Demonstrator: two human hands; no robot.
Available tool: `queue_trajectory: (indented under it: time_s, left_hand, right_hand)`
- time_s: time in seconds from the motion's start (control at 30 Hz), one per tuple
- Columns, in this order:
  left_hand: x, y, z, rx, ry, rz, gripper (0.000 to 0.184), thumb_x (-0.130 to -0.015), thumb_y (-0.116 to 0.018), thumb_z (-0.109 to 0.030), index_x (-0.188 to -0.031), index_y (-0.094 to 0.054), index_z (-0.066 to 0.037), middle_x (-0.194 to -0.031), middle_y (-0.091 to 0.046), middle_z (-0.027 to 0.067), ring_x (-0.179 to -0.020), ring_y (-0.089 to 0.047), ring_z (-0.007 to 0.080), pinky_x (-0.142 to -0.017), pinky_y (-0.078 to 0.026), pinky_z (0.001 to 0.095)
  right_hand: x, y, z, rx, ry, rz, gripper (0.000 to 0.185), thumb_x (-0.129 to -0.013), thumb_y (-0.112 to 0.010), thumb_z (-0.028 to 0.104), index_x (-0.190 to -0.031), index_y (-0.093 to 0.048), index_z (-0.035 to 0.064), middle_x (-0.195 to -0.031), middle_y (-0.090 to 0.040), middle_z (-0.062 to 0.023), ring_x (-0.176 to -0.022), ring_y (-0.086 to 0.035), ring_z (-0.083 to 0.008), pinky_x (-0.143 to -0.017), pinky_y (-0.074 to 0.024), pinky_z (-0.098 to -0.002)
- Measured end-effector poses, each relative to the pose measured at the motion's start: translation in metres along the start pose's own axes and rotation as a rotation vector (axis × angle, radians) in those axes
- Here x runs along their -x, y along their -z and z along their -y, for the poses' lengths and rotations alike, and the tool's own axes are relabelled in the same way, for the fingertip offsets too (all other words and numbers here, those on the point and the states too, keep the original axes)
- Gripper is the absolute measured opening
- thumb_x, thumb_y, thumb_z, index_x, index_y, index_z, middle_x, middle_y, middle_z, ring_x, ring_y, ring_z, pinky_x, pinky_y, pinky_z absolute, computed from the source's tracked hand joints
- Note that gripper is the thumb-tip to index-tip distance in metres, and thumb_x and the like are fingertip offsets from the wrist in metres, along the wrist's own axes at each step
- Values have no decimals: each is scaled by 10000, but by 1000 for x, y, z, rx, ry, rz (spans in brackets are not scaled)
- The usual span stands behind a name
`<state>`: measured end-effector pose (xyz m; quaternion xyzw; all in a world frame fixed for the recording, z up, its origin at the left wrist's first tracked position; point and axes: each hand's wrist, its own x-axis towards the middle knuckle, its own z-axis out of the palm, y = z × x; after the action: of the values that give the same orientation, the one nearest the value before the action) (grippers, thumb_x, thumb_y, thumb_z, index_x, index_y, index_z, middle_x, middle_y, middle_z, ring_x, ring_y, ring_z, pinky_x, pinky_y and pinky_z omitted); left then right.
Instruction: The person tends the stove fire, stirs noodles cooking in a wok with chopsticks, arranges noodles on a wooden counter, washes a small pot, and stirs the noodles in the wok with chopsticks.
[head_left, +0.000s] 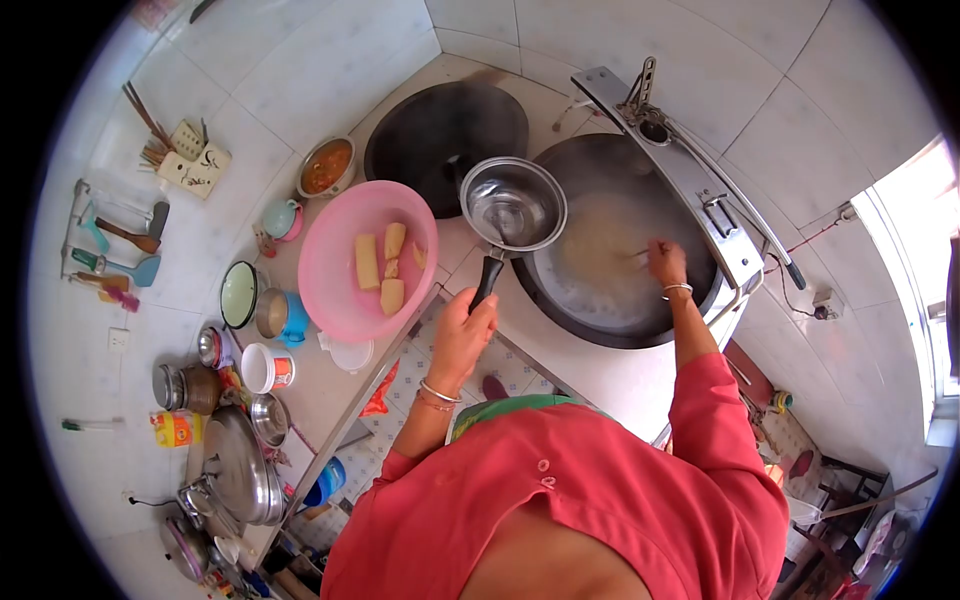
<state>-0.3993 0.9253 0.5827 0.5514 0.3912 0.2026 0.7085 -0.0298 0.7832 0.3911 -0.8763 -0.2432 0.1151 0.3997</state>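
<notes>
Red shirt (620,470), pale counter (620,392) around steaming wok (610,336), marbled tile walls (290,60)

Pale tiled walls (720,60), a blue-patterned floor (412,392), a light counter (322,400), a bright window (915,225) at right.

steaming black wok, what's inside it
The round black metal wok holds steaming, cloudy whitish liquid. The right hand grips a thin utensil over it. The wok's bottom and anything beneath the surface are hidden.
</notes>
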Motion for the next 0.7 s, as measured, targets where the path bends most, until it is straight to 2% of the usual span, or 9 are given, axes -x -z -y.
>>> queue_trajectory:
  time_s: [0.03, 0.13, 0.23, 0.27, 0.3, 0.37, 0.4, 0.47, 0.7]
  left_hand:
    - [0, 0, 2, -13, -10, 5, 167, -876, -533, -177, -778, -503, -45, -596, -478, -21, -473, -393, 29, -409, -296, 182]
    - [5, 1, 3, -24, -20, 16, 169, -871, -536, -177, -771, -505, -44, -595, -486, -20, -478, -405, 30, -414, -305, 183]
    - [8, 2, 8, -31, -41, 24, 151, -874, -535, -168, -786, -501, -50, -601, -477, -25, -477, -389, 22, -404, -288, 173]
    - [9, 2, 11, -44, -64, 29, 133, -879, -534, -160, -806, -498, -56, -606, -465, -31, -471, -368, 13, -391, -266, 163]
    - [9, 3, 13, -43, -64, 33, 133, -879, -534, -160, -806, -498, -56, -606, -465, -31, -471, -368, 13, -391, -266, 163]
    - [9, 4, 16, -47, -54, 34, 137, -878, -535, -163, -804, -497, -54, -605, -467, -28, -469, -370, 15, -389, -272, 166]
    - [10, 4, 16, -46, -56, 35, 137, -878, -535, -163, -804, -497, -54, -605, -467, -28, -469, -370, 15, -389, -272, 166]
    - [13, 5, 16, -26, -55, 40, 143, -878, -535, -163, -795, -493, -54, -601, -466, -27, -469, -372, 16, -387, -273, 168]
    - [19, 7, 16, -56, -50, -3, 172, -873, -521, -173, -760, -486, -49, -610, -486, -15, -489, -409, 38, -423, -314, 190]
  right_hand:
    - [2, 9, 0, 198, 106, -48, 324, -832, -500, 316, -810, -653, 32, -750, -631, -189, -697, -625, -362, -618, -497, -411]
    - [20, 24, 5, 253, 35, -114, 354, -828, -468, 336, -819, -646, 30, -818, -606, -219, -811, -575, -416, -708, -479, -449]
    - [26, 6, 0, 206, -8, -29, 333, -821, -489, 321, -807, -645, 27, -806, -608, -218, -812, -577, -415, -694, -484, -434]
    - [34, 0, 14, 140, -55, -21, 325, -812, -515, 312, -783, -645, 15, -751, -625, -205, -727, -632, -349, -669, -494, -406]
    - [41, -4, 28, 142, -56, -24, 325, -812, -515, 312, -783, -645, 15, -751, -625, -205, -727, -632, -349, -669, -494, -406]
    - [49, -9, 47, -68, -254, 183, 308, -809, -559, 283, -787, -647, -11, -668, -631, -156, -575, -636, -239, -580, -513, -352]
    - [50, -10, 45, -68, -253, 181, 308, -809, -559, 283, -787, -647, -11, -668, -631, -156, -575, -636, -239, -580, -513, -352]
    - [52, -14, 46, -470, -209, 325, 305, -824, -584, 260, -813, -636, -40, -636, -610, -100, -497, -582, -146, -495, -510, -287]
    - [59, 34, 69, -616, -203, 194, 301, -873, -552, 251, -870, -620, -42, -667, -604, -87, -484, -561, -130, -446, -501, -257]
